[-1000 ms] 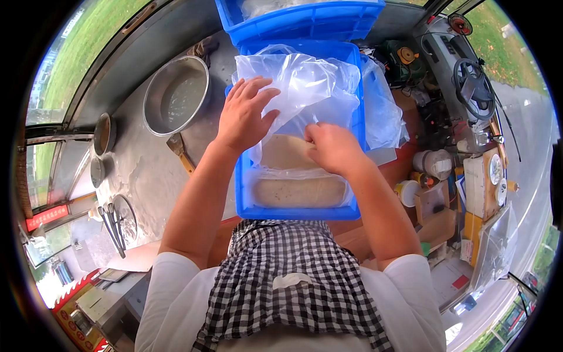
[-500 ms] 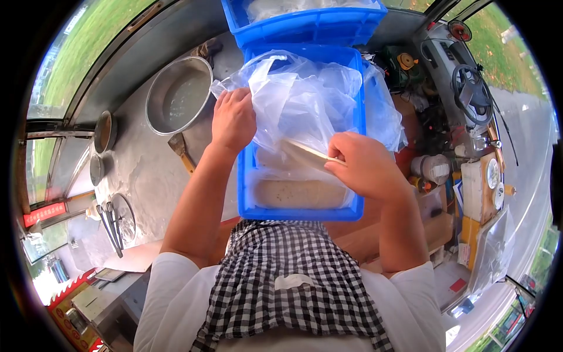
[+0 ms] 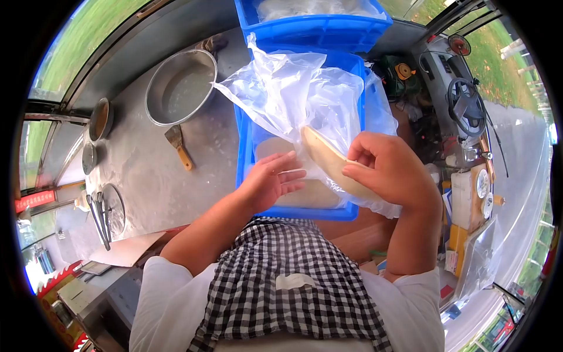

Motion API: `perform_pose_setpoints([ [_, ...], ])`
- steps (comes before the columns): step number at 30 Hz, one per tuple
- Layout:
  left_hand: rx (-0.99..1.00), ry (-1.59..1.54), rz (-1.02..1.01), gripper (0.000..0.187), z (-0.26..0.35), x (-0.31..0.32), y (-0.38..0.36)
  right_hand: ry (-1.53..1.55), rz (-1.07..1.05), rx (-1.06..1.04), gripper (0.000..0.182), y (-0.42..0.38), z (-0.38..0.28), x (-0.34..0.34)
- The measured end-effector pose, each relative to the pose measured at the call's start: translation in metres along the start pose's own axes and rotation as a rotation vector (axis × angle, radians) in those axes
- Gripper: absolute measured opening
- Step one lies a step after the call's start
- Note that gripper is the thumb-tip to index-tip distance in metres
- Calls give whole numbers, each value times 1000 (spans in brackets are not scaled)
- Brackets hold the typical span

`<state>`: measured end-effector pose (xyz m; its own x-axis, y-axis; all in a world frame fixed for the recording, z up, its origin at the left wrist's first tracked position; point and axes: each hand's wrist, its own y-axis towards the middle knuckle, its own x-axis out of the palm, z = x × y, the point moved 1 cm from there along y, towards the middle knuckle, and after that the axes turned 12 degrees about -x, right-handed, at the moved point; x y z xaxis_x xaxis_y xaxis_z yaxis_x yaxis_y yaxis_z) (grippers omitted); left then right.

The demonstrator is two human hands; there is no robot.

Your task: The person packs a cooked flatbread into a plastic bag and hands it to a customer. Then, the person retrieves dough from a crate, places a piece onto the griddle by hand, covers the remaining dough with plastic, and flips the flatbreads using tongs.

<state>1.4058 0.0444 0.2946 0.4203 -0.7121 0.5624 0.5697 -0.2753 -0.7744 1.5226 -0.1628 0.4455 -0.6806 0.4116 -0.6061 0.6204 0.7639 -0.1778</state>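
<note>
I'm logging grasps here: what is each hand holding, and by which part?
The right hand pinches a flat dough piece by its near edge, through the plastic bag. The left hand is open under it, gripping nothing.

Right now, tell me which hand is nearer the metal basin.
Left. The left hand hovers over the blue crate, which stands beside the metal basin; the right hand grips a flatbread at the crate's far side.

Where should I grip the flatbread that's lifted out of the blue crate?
Grip the flatbread by its lower right rim, coming from the right, as the right hand does. It is thin, tilted on edge, and plastic bag drapes its left side above the blue crate.
</note>
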Motion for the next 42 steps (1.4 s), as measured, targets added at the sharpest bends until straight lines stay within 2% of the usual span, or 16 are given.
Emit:
perform_pose_setpoints([
  [1,-46,-54,-34,52,-3,3,3,19,-3,-14,20,0,-2,0],
  [4,30,-123,-239,64,1,16,8,88,-2,-40,20,0,-13,0],
  [7,145,-155,-337,67,14,19,3,153,47,-5,20,-4,-19,2],
  [10,251,-117,-381,59,29,13,-10,192,133,22,21,-6,-12,7],
  [14,309,-137,-349,57,52,1,-36,191,246,53,23,3,7,28],
  [18,386,-70,-241,55,67,-2,-55,316,317,-21,22,24,24,50],
  [21,420,-165,-246,53,70,-4,-61,-40,568,-144,27,36,21,70],
  [22,416,-169,-245,51,70,-3,-63,-187,652,-211,34,38,18,78],
  [25,417,-150,-236,48,65,5,-68,-54,695,-193,40,39,3,106],
  [27,412,-90,-210,46,57,7,-62,342,621,-114,57,41,0,126],
  [29,383,-66,-212,45,47,9,-56,678,558,-123,69,45,-7,136],
  [32,345,-5,-254,44,38,12,-54,746,532,-89,76,44,-5,139],
  [35,303,45,-271,42,34,15,-51,692,540,-12,72,40,5,136],
  [38,281,97,-334,40,31,15,-42,777,540,-36,62,34,10,131],
  [42,278,118,-169,36,26,20,-33,1027,613,29,51,24,27,130],
])
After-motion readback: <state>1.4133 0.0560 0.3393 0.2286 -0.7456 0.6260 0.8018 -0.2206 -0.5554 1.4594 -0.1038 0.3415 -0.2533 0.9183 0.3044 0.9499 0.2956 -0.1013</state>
